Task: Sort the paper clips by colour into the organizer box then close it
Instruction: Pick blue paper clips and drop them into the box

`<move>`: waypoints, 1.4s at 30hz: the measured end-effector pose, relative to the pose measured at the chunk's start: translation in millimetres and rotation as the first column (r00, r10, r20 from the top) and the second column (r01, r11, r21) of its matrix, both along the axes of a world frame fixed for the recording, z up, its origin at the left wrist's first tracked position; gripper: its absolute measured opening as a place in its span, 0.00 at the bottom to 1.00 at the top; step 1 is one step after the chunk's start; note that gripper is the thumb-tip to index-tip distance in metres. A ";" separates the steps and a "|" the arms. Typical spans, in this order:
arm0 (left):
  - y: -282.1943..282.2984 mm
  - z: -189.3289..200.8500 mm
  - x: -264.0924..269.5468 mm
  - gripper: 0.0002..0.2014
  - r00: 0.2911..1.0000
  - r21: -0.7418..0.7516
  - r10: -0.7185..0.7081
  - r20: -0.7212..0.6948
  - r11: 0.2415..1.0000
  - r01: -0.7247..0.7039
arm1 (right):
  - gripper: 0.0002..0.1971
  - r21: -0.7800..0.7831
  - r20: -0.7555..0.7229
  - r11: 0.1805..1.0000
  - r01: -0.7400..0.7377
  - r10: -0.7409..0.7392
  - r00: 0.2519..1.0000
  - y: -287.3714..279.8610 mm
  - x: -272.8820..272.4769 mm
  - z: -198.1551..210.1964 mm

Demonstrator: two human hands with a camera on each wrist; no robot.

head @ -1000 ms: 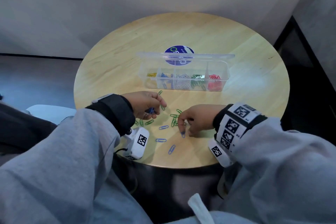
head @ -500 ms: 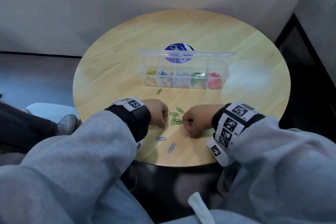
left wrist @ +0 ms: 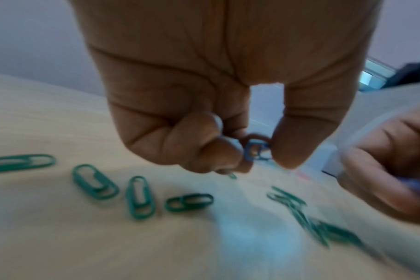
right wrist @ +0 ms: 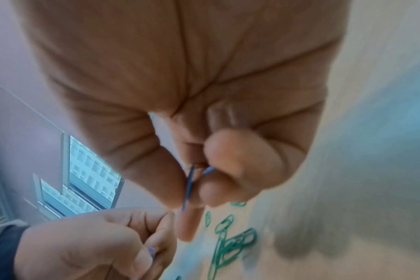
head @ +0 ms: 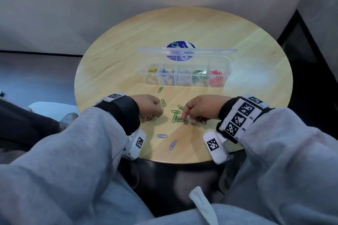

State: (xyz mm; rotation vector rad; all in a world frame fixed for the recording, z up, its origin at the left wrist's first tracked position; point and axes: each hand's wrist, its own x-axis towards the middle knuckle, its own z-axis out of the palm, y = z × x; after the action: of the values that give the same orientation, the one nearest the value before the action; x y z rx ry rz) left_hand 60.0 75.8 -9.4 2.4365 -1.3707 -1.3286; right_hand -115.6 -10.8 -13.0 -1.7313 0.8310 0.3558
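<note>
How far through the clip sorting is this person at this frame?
Mostly done: the organizer box already holds yellow, blue, white, green and red clips, one colour per compartment. In hand: the left hand and right hand each pinch a blue clip. Left: green clips and two blue clips on the table; lid still open.
</note>
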 end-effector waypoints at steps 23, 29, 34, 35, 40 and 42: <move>3.4 8.6 -4.8 0.05 0.996 0.050 -0.094 0.011 0.994 0.093 | 0.16 -0.479 -0.371 0.770 -0.421 0.257 0.892 28.0 18.9 -12.7; 1.2 3.4 -26.1 0.06 0.858 0.222 -0.420 0.296 0.904 0.366 | 0.08 -0.516 -0.409 0.706 -0.485 0.295 0.864 34.1 29.3 -16.4; 2.3 -2.2 -34.9 0.07 0.813 0.255 -0.491 0.314 0.868 0.426 | 0.07 -0.501 -0.439 0.692 -0.520 0.315 0.841 36.3 27.3 -17.1; 2.7 -3.2 -36.2 0.07 0.808 0.259 -0.496 0.318 0.865 0.429 | 0.08 -0.505 -0.438 0.684 -0.526 0.321 0.839 36.2 27.3 -17.0; 4.2 -4.9 -37.0 0.05 0.800 0.253 -0.491 0.345 0.870 0.424 | 0.12 -0.540 -0.424 0.624 -0.565 0.378 0.823 38.8 27.4 -17.1; 4.1 -6.0 -36.2 0.04 0.808 0.251 -0.480 0.342 0.875 0.413 | 0.11 -0.533 -0.437 0.620 -0.575 0.381 0.815 40.9 27.1 -18.5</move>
State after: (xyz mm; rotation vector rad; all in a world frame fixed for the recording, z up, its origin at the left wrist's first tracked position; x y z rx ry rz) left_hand 23.8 79.9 -15.5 2.7089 -2.1322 -1.0782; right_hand -88.5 30.1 -31.5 -2.6304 0.7080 0.7678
